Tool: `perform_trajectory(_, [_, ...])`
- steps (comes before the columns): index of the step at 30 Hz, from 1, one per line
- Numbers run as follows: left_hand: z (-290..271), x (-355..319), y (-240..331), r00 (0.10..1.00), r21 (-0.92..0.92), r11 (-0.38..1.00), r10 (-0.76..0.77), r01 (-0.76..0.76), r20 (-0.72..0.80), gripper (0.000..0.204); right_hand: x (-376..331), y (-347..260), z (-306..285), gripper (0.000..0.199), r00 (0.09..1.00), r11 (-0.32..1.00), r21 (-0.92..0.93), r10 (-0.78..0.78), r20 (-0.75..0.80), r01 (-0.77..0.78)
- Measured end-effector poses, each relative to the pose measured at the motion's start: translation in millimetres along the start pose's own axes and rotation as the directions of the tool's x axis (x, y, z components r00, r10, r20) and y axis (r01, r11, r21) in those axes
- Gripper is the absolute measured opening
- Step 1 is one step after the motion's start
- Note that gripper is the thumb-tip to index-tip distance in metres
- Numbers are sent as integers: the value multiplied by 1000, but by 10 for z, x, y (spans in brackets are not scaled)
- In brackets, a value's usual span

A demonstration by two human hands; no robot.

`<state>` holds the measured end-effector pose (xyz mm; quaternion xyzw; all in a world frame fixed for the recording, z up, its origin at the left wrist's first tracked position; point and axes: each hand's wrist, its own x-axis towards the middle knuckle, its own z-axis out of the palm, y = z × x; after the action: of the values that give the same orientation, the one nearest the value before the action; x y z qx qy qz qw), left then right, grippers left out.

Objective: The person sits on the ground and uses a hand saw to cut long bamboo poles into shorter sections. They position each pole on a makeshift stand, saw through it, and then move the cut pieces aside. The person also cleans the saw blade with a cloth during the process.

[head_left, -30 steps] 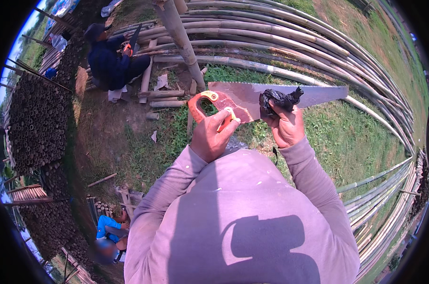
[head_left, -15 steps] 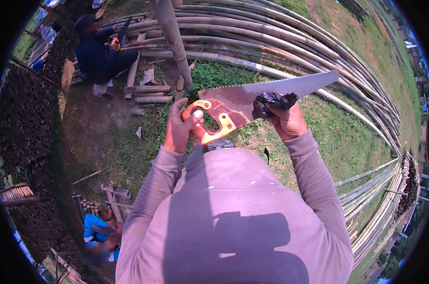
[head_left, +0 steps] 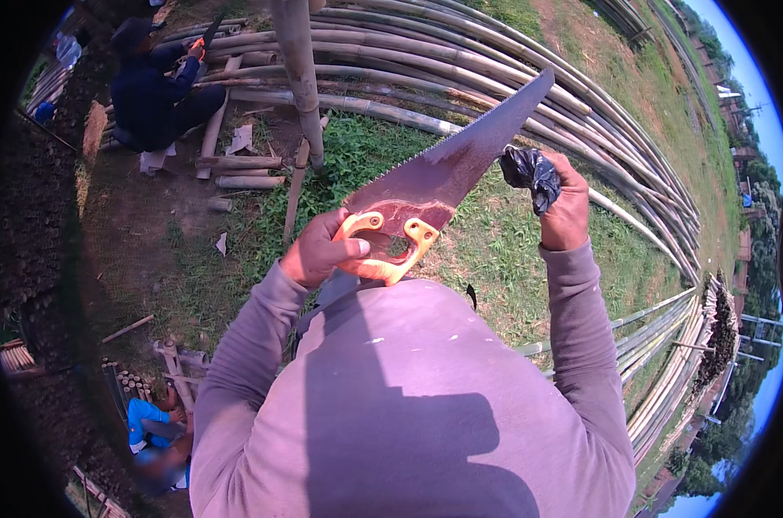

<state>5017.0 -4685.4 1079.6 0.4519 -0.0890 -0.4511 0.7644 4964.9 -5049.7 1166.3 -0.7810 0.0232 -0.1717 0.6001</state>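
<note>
A handsaw (head_left: 460, 164) with an orange handle is held by my left hand (head_left: 321, 250), its fingers wrapped round the grip. The blade slants up to the right, toothed edge facing up and left, with darker reddish-brown patches near the handle. To the right of the blade and apart from it, my right hand (head_left: 566, 205) grips a crumpled black plastic bag (head_left: 530, 177).
Long bamboo poles (head_left: 391, 47) lie across the far side, with more poles (head_left: 659, 363) at right. An upright bamboo post (head_left: 296, 78) stands ahead. A person in dark clothes (head_left: 154, 95) holds another saw at far left; a person in blue (head_left: 154, 425) sits at lower left.
My right hand has left the blade, moving right with the black plastic bag. The saw has swung so its tip points more upward. The person at far left has raised their saw slightly.
</note>
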Motion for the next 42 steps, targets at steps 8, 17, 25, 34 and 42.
perform_trajectory(8, [401,133,21,999,-85,996,-29,31,30,55,394,-177,-4,58,870,623,-631,-183,457,462])
perform_trajectory(17, [362,137,-36,999,-92,995,-33,35,25,56,134,-164,288,47,957,680,-706,24,290,197])
perform_trajectory(25, [362,115,-95,1000,-124,992,-21,21,8,57,259,-10,228,36,989,684,-715,-127,77,144])
perform_trajectory(34, [346,89,-179,998,-79,996,-33,29,-51,57,223,192,317,36,937,579,-739,-253,239,345])
perform_trajectory(42, [389,15,-49,995,-135,987,-95,89,-41,57,119,233,522,29,908,618,-667,-324,268,417])
